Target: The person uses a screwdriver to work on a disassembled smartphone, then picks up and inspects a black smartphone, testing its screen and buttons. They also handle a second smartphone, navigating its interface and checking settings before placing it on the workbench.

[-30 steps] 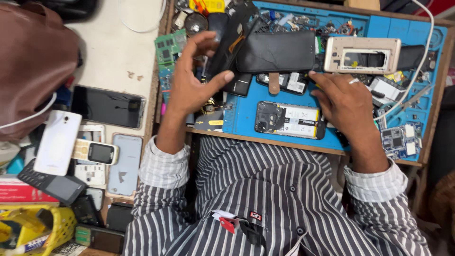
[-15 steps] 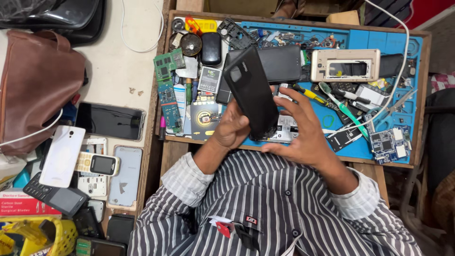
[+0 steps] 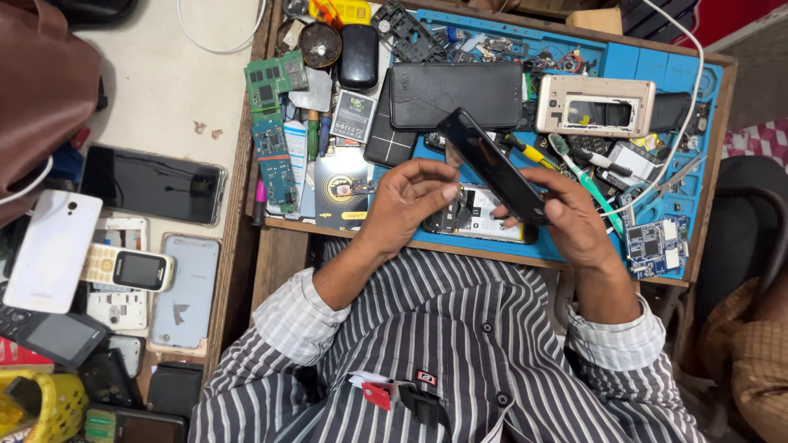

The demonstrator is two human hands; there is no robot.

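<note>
1. Since half a second ago, the black phone (image 3: 495,165) has tipped from a broad, raised face to a thin slanted edge above the blue work mat (image 3: 624,61), and both hands have spread apart.
2. Right hand (image 3: 574,220) holds the phone's lower end, fingers closed around it; the thumb side is hidden behind the phone.
3. Left hand (image 3: 408,202) is curled, its fingertips beside the phone's edge; whether they touch it cannot be told.
4. An opened phone body (image 3: 476,220) lies on the mat below the hands, mostly covered by them.
5. A black wallet case (image 3: 456,94) lies behind the phone's top end, and a gold phone frame (image 3: 597,105) lies well to its right.
6. Green circuit boards (image 3: 275,123) sit at the mat's left.
7. On the pale table, a white phone (image 3: 51,251) and a keypad phone (image 3: 127,268) overlap; items at the lower left are cut off.
</note>
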